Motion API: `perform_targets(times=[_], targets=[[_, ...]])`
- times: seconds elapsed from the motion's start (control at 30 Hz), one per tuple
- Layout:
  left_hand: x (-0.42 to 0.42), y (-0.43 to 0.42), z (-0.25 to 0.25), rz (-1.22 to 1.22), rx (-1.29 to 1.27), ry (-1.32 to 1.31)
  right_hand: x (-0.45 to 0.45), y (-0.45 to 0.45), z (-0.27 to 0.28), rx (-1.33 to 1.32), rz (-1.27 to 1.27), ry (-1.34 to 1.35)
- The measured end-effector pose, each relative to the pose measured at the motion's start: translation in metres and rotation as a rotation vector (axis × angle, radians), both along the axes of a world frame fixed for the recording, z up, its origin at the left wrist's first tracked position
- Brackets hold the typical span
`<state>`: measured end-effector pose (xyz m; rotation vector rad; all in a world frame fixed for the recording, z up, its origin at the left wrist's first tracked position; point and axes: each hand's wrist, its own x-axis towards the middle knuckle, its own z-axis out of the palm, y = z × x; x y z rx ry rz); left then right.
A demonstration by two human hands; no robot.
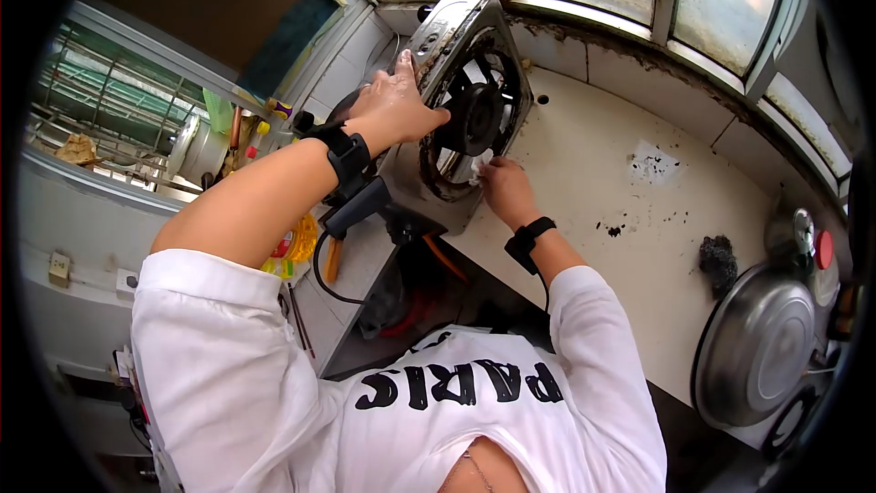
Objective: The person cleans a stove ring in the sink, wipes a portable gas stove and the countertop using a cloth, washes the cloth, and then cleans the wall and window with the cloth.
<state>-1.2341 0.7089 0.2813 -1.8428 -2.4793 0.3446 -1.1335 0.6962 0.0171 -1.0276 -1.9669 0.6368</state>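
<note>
A single-burner gas stove, metal with brown grime, stands tilted up on the counter, its round black burner facing right. My left hand grips the stove's near left edge, thumb toward the burner opening and fingers reaching along the top; its fingertips look wet or soapy. Low on the burner side, my right hand pinches a small white wad, perhaps tissue or cloth, against the rim around the burner. Its fingers are closed, and part of the wad is hidden by them.
Dark specks and a white smear mark the pale counter. A dark scouring pad and a large metal lid lie at right. Yellow oil bottles stand at left. Windows line the back.
</note>
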Motion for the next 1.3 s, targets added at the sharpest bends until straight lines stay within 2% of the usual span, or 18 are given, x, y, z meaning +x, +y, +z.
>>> perform_targets(times=[0.27,0.37,0.47,0.53,0.63,0.8,0.87,0.9,0.97,1.0,1.07,1.13,1.2,1.27,1.3], targets=[[-0.013,-0.019,0.003,-0.010,-0.011,0.039,0.013,0.021,-0.014,0.093,-0.073,-0.211],[-0.007,-0.022,0.002,-0.084,0.044,0.102,0.032,0.041,-0.015,-0.019,-0.185,-0.220],[-0.011,-0.018,0.002,-0.090,0.051,0.058,0.041,0.046,-0.009,-0.072,-0.217,-0.084],[-0.011,-0.012,0.001,-0.041,0.029,0.053,0.046,0.047,0.000,-0.028,-0.293,0.082],[-0.012,-0.005,0.001,-0.007,0.041,0.017,0.060,0.053,0.012,-0.003,-0.366,0.194],[-0.022,-0.018,0.016,-0.018,0.049,-0.085,0.109,0.048,0.038,-0.061,-0.403,0.239],[-0.043,-0.027,0.016,-0.105,0.111,-0.140,0.119,0.050,0.028,-0.154,-0.362,0.399],[-0.057,-0.032,0.012,-0.159,0.180,-0.155,0.120,0.049,0.022,-0.154,-0.365,0.391],[-0.062,-0.050,0.024,-0.210,0.238,-0.245,0.118,0.047,0.012,-0.414,-0.198,0.743],[-0.065,-0.059,0.028,-0.253,0.295,-0.328,0.112,0.042,0.013,-0.416,-0.198,0.742],[-0.071,-0.069,0.029,-0.271,0.345,-0.419,0.090,0.028,0.016,-0.471,-0.133,0.931],[-0.074,-0.079,0.033,-0.291,0.388,-0.572,0.074,0.022,0.012,-0.512,-0.076,0.911],[-0.067,-0.091,0.036,-0.295,0.411,-0.568,0.057,0.015,0.008,-0.585,-0.038,1.036],[-0.060,-0.100,0.032,-0.413,0.507,-0.428,0.051,0.010,0.013,-0.640,-0.044,1.078],[-0.059,-0.103,0.026,-0.426,0.530,-0.469,0.050,0.009,0.011,-0.632,-0.065,1.154]])
